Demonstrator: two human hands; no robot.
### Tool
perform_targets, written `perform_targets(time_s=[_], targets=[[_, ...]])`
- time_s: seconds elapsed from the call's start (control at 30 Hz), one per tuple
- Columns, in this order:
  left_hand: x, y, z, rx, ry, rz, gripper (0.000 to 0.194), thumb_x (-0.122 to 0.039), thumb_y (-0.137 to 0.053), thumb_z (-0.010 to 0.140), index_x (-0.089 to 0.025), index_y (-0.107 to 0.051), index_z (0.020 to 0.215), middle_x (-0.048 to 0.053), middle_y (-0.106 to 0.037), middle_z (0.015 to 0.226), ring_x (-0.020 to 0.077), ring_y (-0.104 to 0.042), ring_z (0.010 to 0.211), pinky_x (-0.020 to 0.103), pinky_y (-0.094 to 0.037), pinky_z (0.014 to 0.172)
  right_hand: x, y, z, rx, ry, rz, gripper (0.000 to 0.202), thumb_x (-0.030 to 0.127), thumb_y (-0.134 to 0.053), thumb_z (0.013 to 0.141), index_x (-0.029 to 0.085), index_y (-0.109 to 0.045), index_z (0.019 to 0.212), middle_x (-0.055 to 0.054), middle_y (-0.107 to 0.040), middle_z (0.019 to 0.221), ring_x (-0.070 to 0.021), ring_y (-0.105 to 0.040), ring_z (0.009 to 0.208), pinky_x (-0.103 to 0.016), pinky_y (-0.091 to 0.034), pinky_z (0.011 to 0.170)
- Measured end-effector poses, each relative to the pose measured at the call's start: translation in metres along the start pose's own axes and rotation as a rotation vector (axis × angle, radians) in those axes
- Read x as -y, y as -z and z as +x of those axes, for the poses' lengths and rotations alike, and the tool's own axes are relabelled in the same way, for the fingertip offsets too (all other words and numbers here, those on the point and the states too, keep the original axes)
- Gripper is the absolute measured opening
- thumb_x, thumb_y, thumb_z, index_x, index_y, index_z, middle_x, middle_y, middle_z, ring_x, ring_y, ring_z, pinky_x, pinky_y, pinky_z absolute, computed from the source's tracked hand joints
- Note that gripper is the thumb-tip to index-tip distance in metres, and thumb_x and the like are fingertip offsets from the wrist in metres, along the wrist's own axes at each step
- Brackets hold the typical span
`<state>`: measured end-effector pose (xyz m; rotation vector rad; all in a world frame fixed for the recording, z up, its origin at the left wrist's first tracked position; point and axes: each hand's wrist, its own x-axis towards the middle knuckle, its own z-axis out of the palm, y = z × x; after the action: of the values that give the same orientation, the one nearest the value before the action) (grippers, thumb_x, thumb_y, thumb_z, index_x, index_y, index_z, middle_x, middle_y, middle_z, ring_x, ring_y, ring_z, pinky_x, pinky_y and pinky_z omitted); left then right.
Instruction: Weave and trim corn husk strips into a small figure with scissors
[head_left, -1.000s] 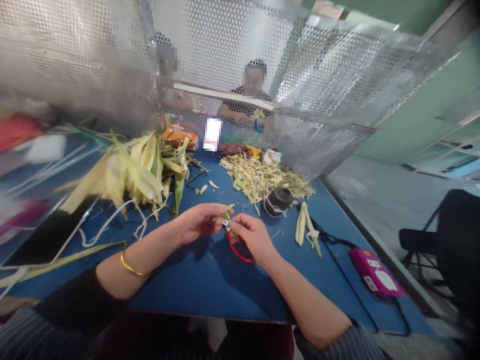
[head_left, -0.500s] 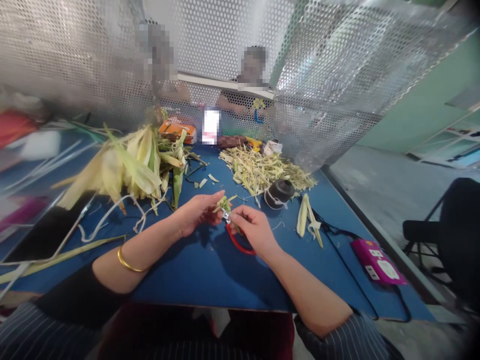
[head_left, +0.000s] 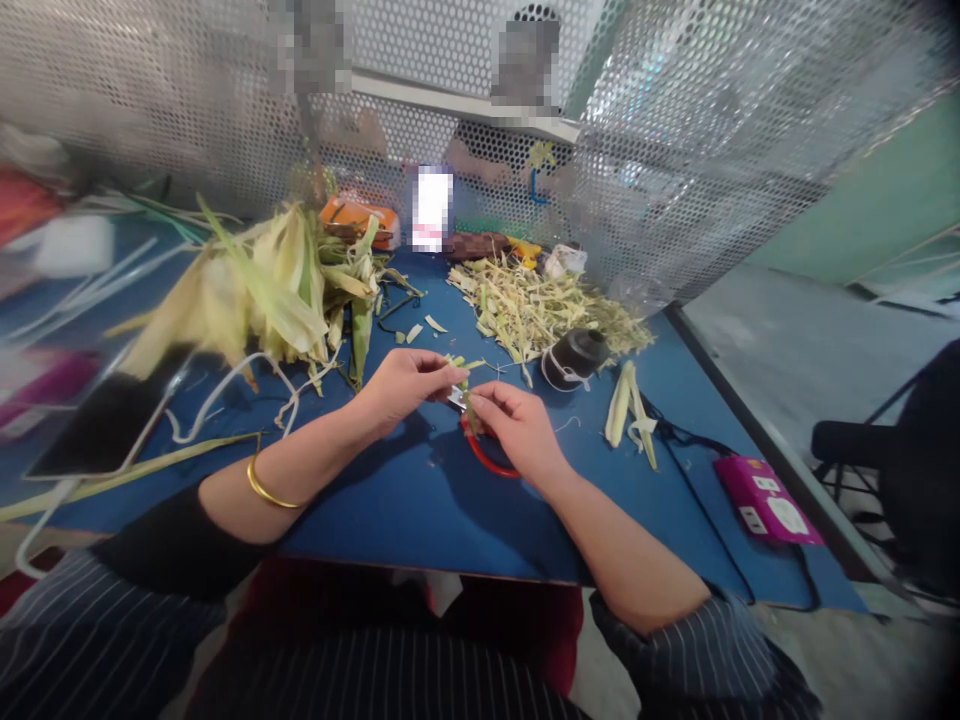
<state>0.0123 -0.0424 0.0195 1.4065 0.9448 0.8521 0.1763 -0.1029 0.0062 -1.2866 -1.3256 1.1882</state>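
Note:
My left hand [head_left: 415,382] is closed, its thumb and fingers pinching a small tuft of pale green corn husk [head_left: 457,362]. Close beside it on the right is my right hand [head_left: 519,425], its fingers closed around red-handled scissors [head_left: 491,460]. The short silver blades show between the two hands, near the husk tuft. A narrow greenish strip hangs by my right fingertips; whether they grip it too is unclear. Just beyond the right hand stands a cone of black thread [head_left: 574,360] with white string around it.
On the blue table [head_left: 360,520] are a heap of husks [head_left: 277,290] at left, cut husk bits [head_left: 532,310] behind, two husk pieces [head_left: 621,405] and a magenta pack [head_left: 769,500] at right. A tablet [head_left: 105,430] lies left. People sit beyond the perforated screen [head_left: 420,120].
The view has tipped downward, so everything sits higher in the picture. My left thumb and fingers have closed further over the husk tuft. The scissors stay at my right hand.

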Motion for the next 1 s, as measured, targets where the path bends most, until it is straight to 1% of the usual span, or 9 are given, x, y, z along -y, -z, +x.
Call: perform_targets(time_s=[0.23, 0.47, 0.6, 0.7, 0.77, 0.83, 0.9, 0.97, 1.0], targets=[[0.003, 0.000, 0.001, -0.015, 0.112, -0.188, 0.043, -0.057, -0.061, 0.074, -0.014, -0.064, 0.071, 0.005, -0.065, 0.070, 0.0122, -0.057, 0.060, 0.026, -0.043, 0.059, 0.001, 0.001, 0.001, -0.064, 0.021, -0.015, 0.014, 0.031, -0.061, 0.080, 0.019, -0.061, 0.073, 0.003, -0.060, 0.058, -0.0113, -0.056, 0.054, -0.026, -0.047, 0.060], [0.005, -0.002, 0.002, -0.064, 0.063, -0.125, 0.028, -0.040, -0.073, 0.069, -0.013, -0.066, 0.075, 0.003, -0.063, 0.066, 0.0105, -0.056, 0.060, 0.025, -0.044, 0.062, -0.002, 0.001, 0.003, -0.016, -0.027, 0.027, 0.024, 0.042, -0.058, 0.082, 0.019, -0.063, 0.078, -0.001, -0.065, 0.068, -0.0138, -0.060, 0.058, -0.028, -0.049, 0.061], [0.004, -0.002, 0.001, -0.079, 0.073, -0.111, 0.025, -0.037, -0.074, 0.068, -0.013, -0.067, 0.072, 0.002, -0.063, 0.065, 0.0095, -0.054, 0.057, 0.024, -0.043, 0.059, 0.001, 0.006, 0.005, -0.066, 0.029, -0.107, 0.028, 0.046, -0.057, 0.082, 0.019, -0.065, 0.079, 0.000, -0.064, 0.070, -0.0111, -0.055, 0.052, -0.026, -0.044, 0.054], [0.003, -0.004, -0.001, -0.010, 0.079, -0.105, 0.027, -0.038, -0.077, 0.064, -0.013, -0.066, 0.068, 0.001, -0.062, 0.063, 0.0093, -0.054, 0.057, 0.023, -0.042, 0.058, 0.001, 0.003, 0.000, -0.004, 0.057, -0.238, 0.021, 0.038, -0.063, 0.078, 0.018, -0.065, 0.074, 0.003, -0.058, 0.058, -0.0092, -0.048, 0.049, -0.023, -0.040, 0.052], [0.003, -0.003, -0.001, 0.024, 0.094, -0.075, 0.031, -0.042, -0.076, 0.064, -0.013, -0.068, 0.072, 0.002, -0.063, 0.065, 0.0096, -0.054, 0.056, 0.022, -0.041, 0.055, -0.001, -0.001, -0.002, 0.069, 0.013, -0.213, 0.020, 0.036, -0.063, 0.077, 0.018, -0.064, 0.069, 0.004, -0.054, 0.051, -0.0082, -0.046, 0.047, -0.022, -0.039, 0.051], [0.004, 0.001, 0.003, -0.055, 0.110, -0.087, 0.038, -0.050, -0.069, 0.070, -0.015, -0.069, 0.086, 0.004, -0.067, 0.079, 0.0111, -0.059, 0.061, 0.022, -0.041, 0.054, -0.002, -0.001, 0.003, 0.091, -0.067, -0.114, 0.022, 0.037, -0.063, 0.076, 0.017, -0.061, 0.066, 0.005, -0.052, 0.048, -0.0072, -0.045, 0.044, -0.021, -0.038, 0.049], [0.004, 0.007, 0.008, -0.193, 0.092, -0.098, 0.041, -0.052, -0.064, 0.073, -0.014, -0.068, 0.087, 0.007, -0.068, 0.087, 0.0111, -0.060, 0.063, 0.021, -0.042, 0.054, 0.002, 0.006, 0.021, 0.031, -0.134, 0.001, 0.021, 0.035, -0.067, 0.071, 0.016, -0.061, 0.065, 0.005, -0.051, 0.046, -0.0072, -0.045, 0.041, -0.021, -0.037, 0.044], [0.005, 0.011, 0.012, -0.303, 0.047, -0.112, 0.037, -0.048, -0.066, 0.072, -0.014, -0.067, 0.088, 0.007, -0.068, 0.088, 0.0097, -0.059, 0.063, 0.020, -0.042, 0.055, 0.013, 0.020, 0.048, -0.159, -0.128, 0.088, 0.022, 0.033, -0.071, 0.067, 0.016, -0.057, 0.061, 0.005, -0.051, 0.046, -0.0071, -0.045, 0.040, -0.021, -0.036, 0.042], [0.006, 0.012, 0.013, -0.329, 0.033, -0.117, 0.035, -0.045, -0.068, 0.071, -0.015, -0.067, 0.089, 0.006, -0.068, 0.087, 0.0091, -0.059, 0.062, 0.019, -0.042, 0.055, 0.019, 0.027, 0.061, -0.297, -0.121, 0.128, 0.025, 0.033, -0.072, 0.066, 0.016, -0.056, 0.060, 0.004, -0.052, 0.048, -0.0067, -0.046, 0.040, -0.020, -0.037, 0.042]])
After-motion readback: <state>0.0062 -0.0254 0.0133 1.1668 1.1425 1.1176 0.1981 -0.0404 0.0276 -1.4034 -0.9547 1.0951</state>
